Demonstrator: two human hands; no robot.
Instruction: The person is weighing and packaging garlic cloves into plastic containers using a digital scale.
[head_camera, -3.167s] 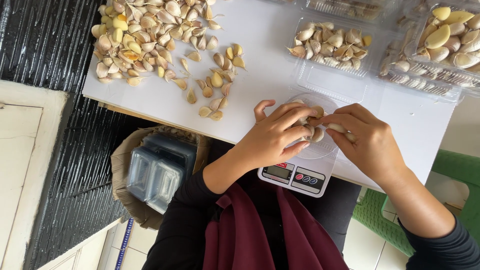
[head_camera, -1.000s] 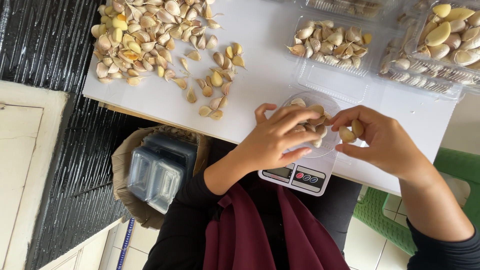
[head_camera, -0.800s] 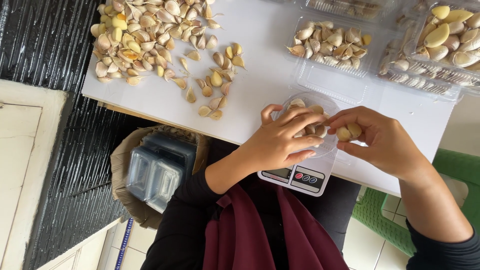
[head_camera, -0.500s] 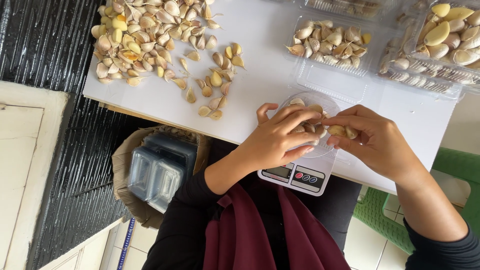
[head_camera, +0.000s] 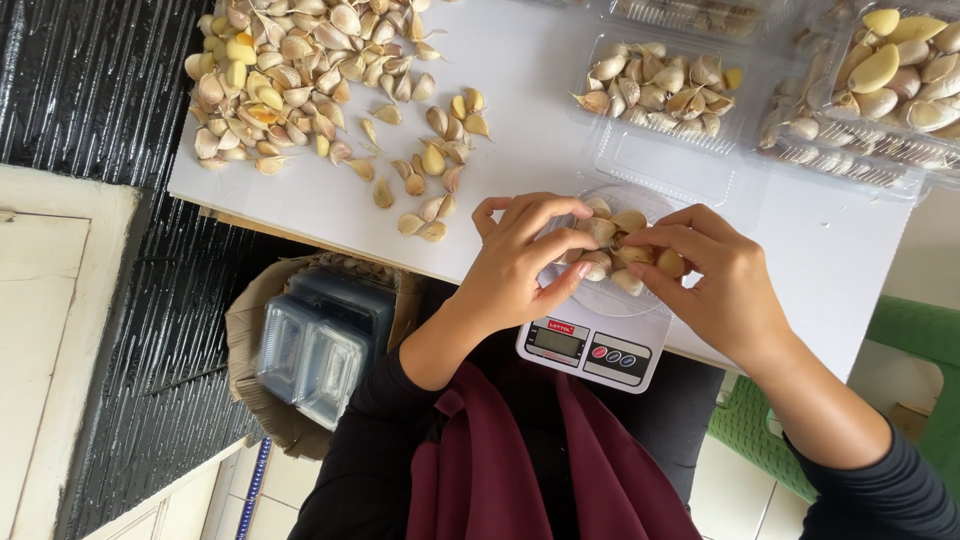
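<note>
A small white kitchen scale (head_camera: 590, 345) sits at the near edge of the white table (head_camera: 540, 110), with a clear round dish (head_camera: 620, 300) on top holding garlic cloves (head_camera: 606, 234). My left hand (head_camera: 525, 262) rests on the cloves in the dish, fingers curled over them. My right hand (head_camera: 710, 280) pinches one clove (head_camera: 670, 264) at the dish's right side, close against the left hand.
A big heap of loose garlic cloves (head_camera: 290, 70) lies at the table's far left. Clear plastic trays of cloves (head_camera: 665, 85) stand behind the scale and at the right (head_camera: 890, 75). A basket with stacked clear containers (head_camera: 315, 345) sits below the table; a green chair (head_camera: 900, 350) at right.
My right hand, which held a clove slightly out to the right of the dish, has moved back in against the left hand over the dish.
</note>
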